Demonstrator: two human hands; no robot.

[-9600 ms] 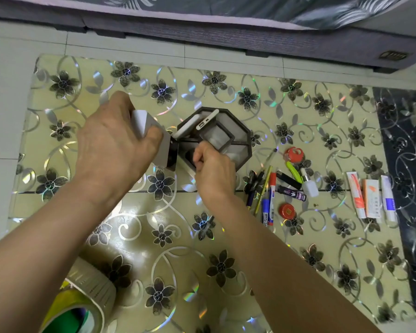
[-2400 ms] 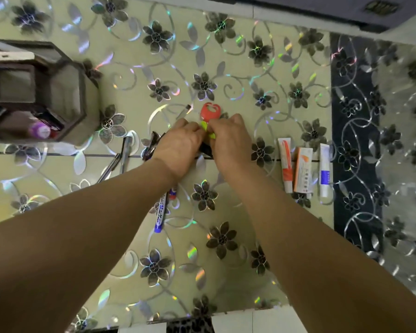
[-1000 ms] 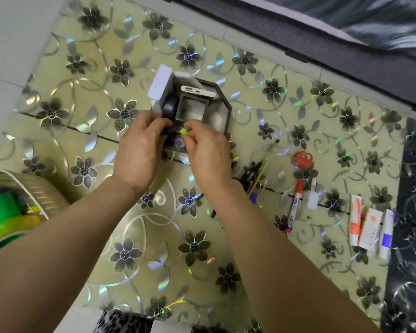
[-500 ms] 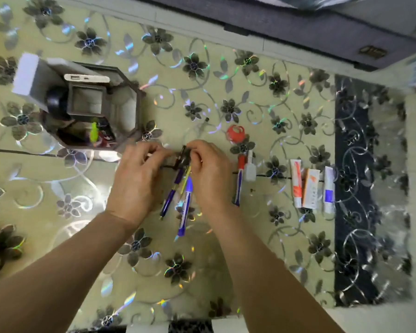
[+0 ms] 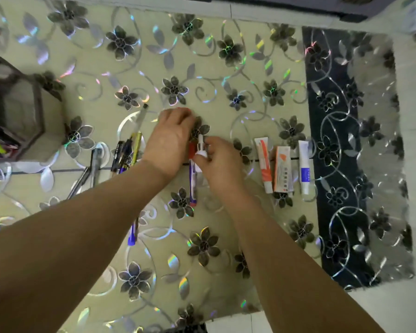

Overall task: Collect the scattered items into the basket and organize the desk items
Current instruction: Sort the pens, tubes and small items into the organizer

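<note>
Two hands busy: our right hand (image 5: 220, 162) pinches the bottle (image 5: 200, 150); left hand (image 5: 171, 138) covers something red, grip unclear. We lift cleanly, then left to the basket (image 5: 37, 109).

Surface (image 5: 226, 75): pale yellow-green, patterned with dark flowers and holographic silver swirls; a dark navy band (image 5: 334, 164) is seen at the right.
Hexagonal wooden basket (image 5: 31, 111): dark brown.
Small dropper bottle (image 5: 200, 150): white.
Three ointment tubes (image 5: 282, 171): white, marked orange and blue.
</note>
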